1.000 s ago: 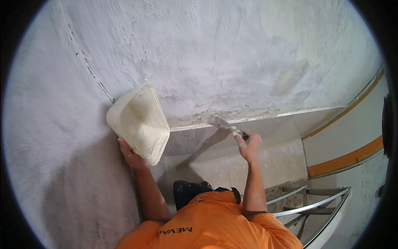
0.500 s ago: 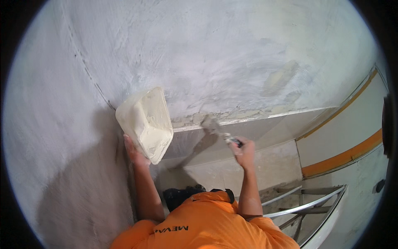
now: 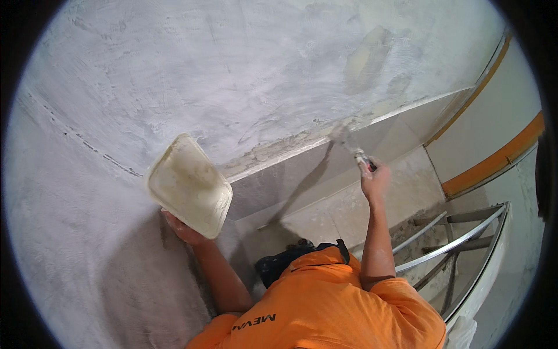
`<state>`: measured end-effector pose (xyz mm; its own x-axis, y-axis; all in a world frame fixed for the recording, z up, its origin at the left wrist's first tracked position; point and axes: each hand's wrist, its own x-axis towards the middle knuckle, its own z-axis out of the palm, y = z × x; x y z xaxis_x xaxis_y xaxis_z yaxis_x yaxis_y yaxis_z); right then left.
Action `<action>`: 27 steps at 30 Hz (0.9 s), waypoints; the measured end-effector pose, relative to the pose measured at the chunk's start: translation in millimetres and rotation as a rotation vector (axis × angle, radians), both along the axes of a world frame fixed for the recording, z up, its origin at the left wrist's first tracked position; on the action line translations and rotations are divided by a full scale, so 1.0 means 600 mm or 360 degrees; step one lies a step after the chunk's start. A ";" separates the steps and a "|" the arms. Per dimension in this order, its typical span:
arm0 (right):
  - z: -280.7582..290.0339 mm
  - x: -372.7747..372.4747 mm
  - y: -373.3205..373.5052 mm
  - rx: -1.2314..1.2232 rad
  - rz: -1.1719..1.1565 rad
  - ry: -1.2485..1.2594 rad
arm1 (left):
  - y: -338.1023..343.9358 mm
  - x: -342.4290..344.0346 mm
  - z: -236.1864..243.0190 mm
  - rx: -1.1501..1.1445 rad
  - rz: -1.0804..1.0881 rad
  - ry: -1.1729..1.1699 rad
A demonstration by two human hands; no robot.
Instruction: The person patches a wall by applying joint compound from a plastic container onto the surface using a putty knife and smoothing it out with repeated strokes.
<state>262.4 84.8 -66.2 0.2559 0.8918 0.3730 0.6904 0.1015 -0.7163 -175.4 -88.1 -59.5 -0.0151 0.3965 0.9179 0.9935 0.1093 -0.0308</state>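
My left hand (image 3: pixel 183 227) grips a cream plastic tub (image 3: pixel 189 186) coated inside with pale compound, tilted so its inside faces the camera, beside the grey plastered wall (image 3: pixel 87 192) on the left. My right hand (image 3: pixel 375 177) is closed on the handle of a putty knife (image 3: pixel 359 156); its blurred blade is at the patchy band of filler along the pale edge strip (image 3: pixel 395 113). Whether the blade touches the surface I cannot tell. A long shadow falls from the knife across the grey band below the strip.
A metal-railed frame (image 3: pixel 456 250) stands at lower right, beside my right arm. Curved-looking orange trim (image 3: pixel 494 160) borders white panels (image 3: pixel 482 110) on the right. Below lie a dusty tiled surface (image 3: pixel 337 203) and my dark trousers (image 3: pixel 273 264). A faint cracked line runs across the upper left plaster.
The view has turned, shifting the strip into a steeper slant. My right hand and knife have moved right and up along the strip. The tub has shifted left in the picture, its inside more toward me.
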 end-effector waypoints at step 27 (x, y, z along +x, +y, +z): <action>0.038 0.079 0.005 -0.0144 -0.0530 0.0033 | 0.037 0.094 -0.006 0.0367 -0.1456 -0.2615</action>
